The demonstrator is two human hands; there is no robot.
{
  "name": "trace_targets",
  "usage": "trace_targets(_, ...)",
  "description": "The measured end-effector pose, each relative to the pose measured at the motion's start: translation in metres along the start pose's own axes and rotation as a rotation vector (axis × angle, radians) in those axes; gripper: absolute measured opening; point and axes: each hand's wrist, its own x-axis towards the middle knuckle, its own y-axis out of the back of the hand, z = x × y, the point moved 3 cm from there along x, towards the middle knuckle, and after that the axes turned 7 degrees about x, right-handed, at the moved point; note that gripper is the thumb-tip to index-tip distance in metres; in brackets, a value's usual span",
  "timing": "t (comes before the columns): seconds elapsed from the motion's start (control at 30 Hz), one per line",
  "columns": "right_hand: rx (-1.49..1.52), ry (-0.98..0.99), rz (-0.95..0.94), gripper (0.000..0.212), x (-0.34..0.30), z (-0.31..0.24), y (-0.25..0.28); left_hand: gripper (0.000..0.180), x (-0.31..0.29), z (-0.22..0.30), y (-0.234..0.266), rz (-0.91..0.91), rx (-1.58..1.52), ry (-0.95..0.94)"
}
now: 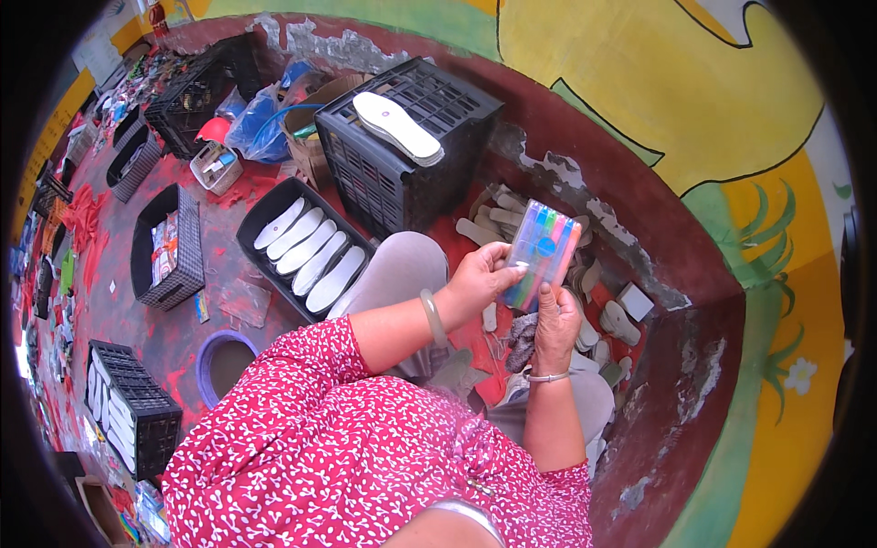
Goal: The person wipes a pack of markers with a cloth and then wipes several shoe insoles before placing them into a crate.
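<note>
Pinching nearly closed, the left hand (484, 276) grips a clear pack of coloured pens (548, 239), raised in front of the body; the right hand (555, 331), half curled, holds its lower edge. Handling looks barely begun: the pens seem all inside, none visibly taken out.

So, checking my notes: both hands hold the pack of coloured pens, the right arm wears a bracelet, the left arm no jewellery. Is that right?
Not quite: the head view shows a pale bangle on the left arm. Left hand and right hand do hold the pack; the bracelet stands.
</note>
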Motion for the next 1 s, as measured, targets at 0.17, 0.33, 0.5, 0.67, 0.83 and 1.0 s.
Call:
trace_targets(0.17,0.174,-0.213,0.016,0.036,0.000,-0.002,0.002,0.027,0.048,0.031,0.048,0.062,-0.014,-0.043)
trace_targets(0.33,0.079,-0.312,0.044,0.033,0.002,0.003,0.020,0.020,0.156,0.109,0.158,0.278,0.337,-0.122)
trace_targets(0.5,0.073,-0.360,0.039,0.025,-0.003,0.010,0.034,0.024,0.233,0.150,0.245,0.552,0.524,0.003)
trace_targets(0.67,0.036,-0.394,0.217,0.021,-0.006,0.021,0.076,0.022,0.319,0.135,0.346,0.425,0.757,0.128)
trace_targets(0.83,0.050,-0.465,0.370,0.022,-0.020,0.038,0.111,0.019,0.345,0.125,0.313,0.322,1.832,0.039)
trace_targets(1.0,0.021,-0.502,0.199,0.026,0.000,0.055,0.096,0.021,0.333,0.133,0.447,-0.111,2.882,0.035)
